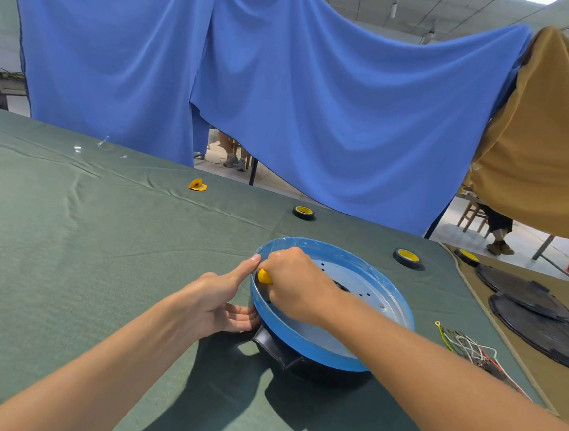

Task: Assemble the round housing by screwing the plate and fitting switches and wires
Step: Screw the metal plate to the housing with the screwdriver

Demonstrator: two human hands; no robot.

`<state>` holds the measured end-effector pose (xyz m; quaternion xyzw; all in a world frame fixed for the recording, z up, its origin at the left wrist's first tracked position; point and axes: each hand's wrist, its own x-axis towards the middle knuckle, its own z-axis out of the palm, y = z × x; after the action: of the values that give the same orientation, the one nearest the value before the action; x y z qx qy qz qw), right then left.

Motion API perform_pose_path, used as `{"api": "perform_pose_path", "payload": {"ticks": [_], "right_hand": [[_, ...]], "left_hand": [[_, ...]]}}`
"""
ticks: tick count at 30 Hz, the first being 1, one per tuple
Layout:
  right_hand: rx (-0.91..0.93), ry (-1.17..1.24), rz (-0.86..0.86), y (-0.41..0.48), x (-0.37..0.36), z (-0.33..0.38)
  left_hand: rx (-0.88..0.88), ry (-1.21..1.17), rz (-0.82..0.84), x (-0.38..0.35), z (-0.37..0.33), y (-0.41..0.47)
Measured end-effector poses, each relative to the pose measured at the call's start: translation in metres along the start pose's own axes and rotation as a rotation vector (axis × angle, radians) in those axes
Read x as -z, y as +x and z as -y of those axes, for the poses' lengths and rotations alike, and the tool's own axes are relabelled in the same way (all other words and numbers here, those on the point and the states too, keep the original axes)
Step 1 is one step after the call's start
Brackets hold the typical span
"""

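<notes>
Round housing [328,348] | looking rigid, light, slick-rimmed | left hand [220,304] bracing its wall, fingers spread | right hand [296,285] clenching yellow-handled screwdriver [264,277] inside.

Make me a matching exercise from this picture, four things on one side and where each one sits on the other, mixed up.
Things:
1. right hand
2. left hand
3. wire bundle
4. black round covers

Places:
A. on the tan cloth at the right
B. inside the blue-rimmed housing, gripping a yellow-handled tool
C. loose on the green cloth, right of the housing
D. against the housing's outer left side

Pairs: 1-B, 2-D, 3-C, 4-A
</notes>
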<state>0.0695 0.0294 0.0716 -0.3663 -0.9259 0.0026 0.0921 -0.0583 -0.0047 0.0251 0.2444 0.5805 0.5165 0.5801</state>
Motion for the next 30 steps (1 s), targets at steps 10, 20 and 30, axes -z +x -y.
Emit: {"api": "perform_pose_path", "payload": {"ticks": [10, 20, 30], "right_hand": [[-0.239, 0.121, -0.008, 0.008, -0.001, 0.008], [0.219, -0.081, 0.049, 0.005, 0.008, -0.013], [-0.047, 0.167, -0.131, 0.013, 0.023, -0.015]], "left_hand": [[-0.004, -0.01, 0.034, 0.002, 0.002, 0.003], [0.01, -0.015, 0.024, 0.003, 0.003, 0.005], [0.02, -0.008, 0.029, 0.002, 0.0, 0.005]]}}
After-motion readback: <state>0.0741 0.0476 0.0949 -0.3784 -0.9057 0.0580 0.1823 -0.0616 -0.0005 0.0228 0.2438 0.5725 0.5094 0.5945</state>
